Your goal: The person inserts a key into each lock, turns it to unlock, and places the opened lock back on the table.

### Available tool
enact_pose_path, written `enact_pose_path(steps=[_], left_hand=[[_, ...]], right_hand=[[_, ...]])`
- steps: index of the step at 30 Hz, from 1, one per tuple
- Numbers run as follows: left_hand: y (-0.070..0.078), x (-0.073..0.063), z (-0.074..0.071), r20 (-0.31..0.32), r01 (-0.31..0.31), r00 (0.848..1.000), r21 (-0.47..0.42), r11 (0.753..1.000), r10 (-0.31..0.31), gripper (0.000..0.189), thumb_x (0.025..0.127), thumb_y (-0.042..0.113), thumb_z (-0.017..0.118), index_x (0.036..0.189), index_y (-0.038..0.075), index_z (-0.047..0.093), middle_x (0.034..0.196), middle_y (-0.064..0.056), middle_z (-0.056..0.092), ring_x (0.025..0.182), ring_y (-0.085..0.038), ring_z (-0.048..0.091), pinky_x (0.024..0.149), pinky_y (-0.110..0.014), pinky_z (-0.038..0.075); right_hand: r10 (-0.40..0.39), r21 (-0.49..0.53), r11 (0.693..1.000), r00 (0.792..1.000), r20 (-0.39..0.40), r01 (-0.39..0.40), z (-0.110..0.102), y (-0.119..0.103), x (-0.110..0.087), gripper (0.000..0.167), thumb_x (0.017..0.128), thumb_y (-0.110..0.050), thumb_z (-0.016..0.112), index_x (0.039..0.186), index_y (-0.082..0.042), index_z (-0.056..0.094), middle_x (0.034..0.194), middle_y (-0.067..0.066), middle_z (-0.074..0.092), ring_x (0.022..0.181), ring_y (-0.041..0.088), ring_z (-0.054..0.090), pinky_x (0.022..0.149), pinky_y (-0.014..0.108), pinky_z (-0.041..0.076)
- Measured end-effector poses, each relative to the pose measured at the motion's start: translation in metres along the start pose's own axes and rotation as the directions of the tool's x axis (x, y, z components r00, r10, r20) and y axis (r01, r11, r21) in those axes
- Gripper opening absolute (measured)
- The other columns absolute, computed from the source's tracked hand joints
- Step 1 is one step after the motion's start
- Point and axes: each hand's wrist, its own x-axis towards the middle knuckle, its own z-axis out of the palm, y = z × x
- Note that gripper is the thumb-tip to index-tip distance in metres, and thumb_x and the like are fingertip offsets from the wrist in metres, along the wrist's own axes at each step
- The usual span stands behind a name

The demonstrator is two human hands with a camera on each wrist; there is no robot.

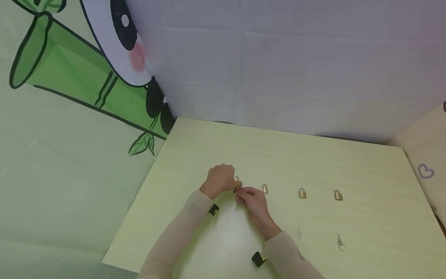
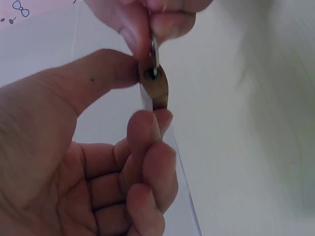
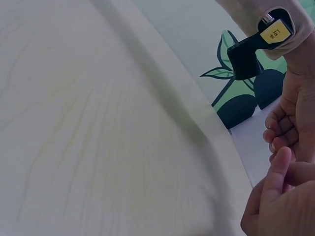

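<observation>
A pale desk point(image 1: 352, 162) with a faint wood grain has a creased, greyish-lilac cloth wall point(image 1: 296, 69) behind its far edge; along its left edge hangs a pale green cloth point(image 1: 62, 174), printed with a thick green bamboo stalk point(image 1: 76, 66) that slants down toward the far left corner. Beyond the right edge is a cream panel point(image 1: 421, 145) bearing a purple heart outline point(image 1: 426, 165); the light is soft.

Left forearm point(image 1: 182, 228): sleeved, pointing toward 1 o'clock, head view.
Right forearm point(image 1: 290, 254): sleeved, pointing toward 11 o'clock, same view.
Left hand point(image 1: 219, 180): at 10 o'clock from the right hand point(image 1: 254, 203); fingers point(image 2: 160, 162) curled, thumb point(image 2: 103, 73) opposing them.
Right hand: thumb and fingertips point(image 2: 172, 24) in a pinch.
</observation>
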Motion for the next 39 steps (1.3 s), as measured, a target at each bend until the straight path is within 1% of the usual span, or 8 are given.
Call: enact_pose_path(steps=[3,7,10,13,20,29,34,39], left_hand=[[0.002,0.000,0.001,0.000,0.000,1.000,-0.014,1.000,0.000,0.043,0.082,0.035,0.068,0.056,0.017,0.038,0.050,0.007,0.025,0.048,-0.010,0.026,0.043,-0.027,0.024],[0.000,0.000,0.002,-0.007,0.012,1.000,-0.023,1.000,-0.013,0.043,0.083,0.035,0.068,0.056,0.017,0.039,0.050,0.006,0.027,0.047,-0.011,0.027,0.043,-0.027,0.025],[-0.001,0.001,0.003,-0.017,0.023,1.000,-0.022,0.999,-0.024,0.044,0.083,0.036,0.068,0.056,0.017,0.039,0.050,0.006,0.028,0.047,-0.011,0.028,0.044,-0.027,0.026],[-0.002,0.001,0.002,-0.021,0.027,0.999,-0.027,0.999,-0.028,0.043,0.083,0.036,0.069,0.056,0.017,0.041,0.051,0.006,0.029,0.047,-0.011,0.029,0.044,-0.027,0.026],[-0.003,0.001,0.001,-0.014,0.033,0.999,-0.023,0.999,-0.034,0.043,0.084,0.037,0.069,0.056,0.017,0.043,0.050,0.006,0.029,0.046,-0.011,0.030,0.044,-0.027,0.026],[-0.006,0.000,0.002,-0.016,0.015,1.000,-0.053,0.998,-0.016,0.043,0.084,0.036,0.070,0.057,0.017,0.041,0.051,0.006,0.027,0.046,-0.011,0.028,0.043,-0.026,0.025],[-0.008,0.001,0.001,-0.025,-0.004,1.000,-0.078,0.997,0.002,0.042,0.082,0.035,0.070,0.058,0.017,0.041,0.051,0.007,0.028,0.047,-0.010,0.028,0.043,-0.026,0.025],[-0.009,0.000,0.000,-0.025,0.003,1.000,-0.072,0.997,-0.004,0.043,0.082,0.037,0.071,0.057,0.017,0.042,0.050,0.007,0.028,0.047,-0.010,0.029,0.043,-0.026,0.025]], right_hand=[[0.002,0.021,1.000,0.999,-0.034,-0.002,0.002,0.002,0.000,0.017,0.092,-0.001,0.069,0.100,0.014,0.068,0.098,0.013,0.071,0.079,0.016,0.069,0.076,0.026,0.055],[0.014,0.087,0.996,0.999,-0.046,-0.010,0.004,0.003,0.000,0.018,0.092,0.000,0.068,0.102,0.015,0.066,0.099,0.014,0.071,0.081,0.017,0.069,0.076,0.026,0.055],[0.022,0.129,0.991,0.999,-0.040,-0.016,0.005,0.004,0.001,0.018,0.092,0.001,0.068,0.103,0.016,0.065,0.100,0.016,0.070,0.079,0.015,0.069,0.076,0.026,0.055],[0.030,0.130,0.991,0.999,-0.027,-0.026,0.005,0.006,0.000,0.022,0.093,-0.001,0.068,0.104,0.018,0.064,0.096,0.017,0.071,0.074,0.014,0.068,0.075,0.027,0.056],[0.063,0.162,0.985,0.998,0.012,-0.065,0.007,0.011,-0.002,0.032,0.095,-0.003,0.066,0.110,0.023,0.060,0.083,0.012,0.069,0.074,0.015,0.067,0.071,0.027,0.056],[0.067,0.205,0.976,0.997,0.026,-0.071,0.013,0.011,-0.002,0.028,0.098,0.001,0.060,0.112,0.024,0.057,0.085,0.010,0.067,0.075,0.014,0.065,0.070,0.025,0.055],[0.074,0.242,0.967,0.997,0.037,-0.081,0.016,0.012,-0.003,0.022,0.099,0.002,0.056,0.110,0.021,0.057,0.086,0.010,0.066,0.077,0.015,0.064,0.070,0.025,0.054],[0.084,0.246,0.965,0.995,0.047,-0.093,0.016,0.012,-0.003,0.025,0.099,0.002,0.055,0.114,0.023,0.054,0.087,0.009,0.066,0.078,0.014,0.064,0.070,0.024,0.054]])
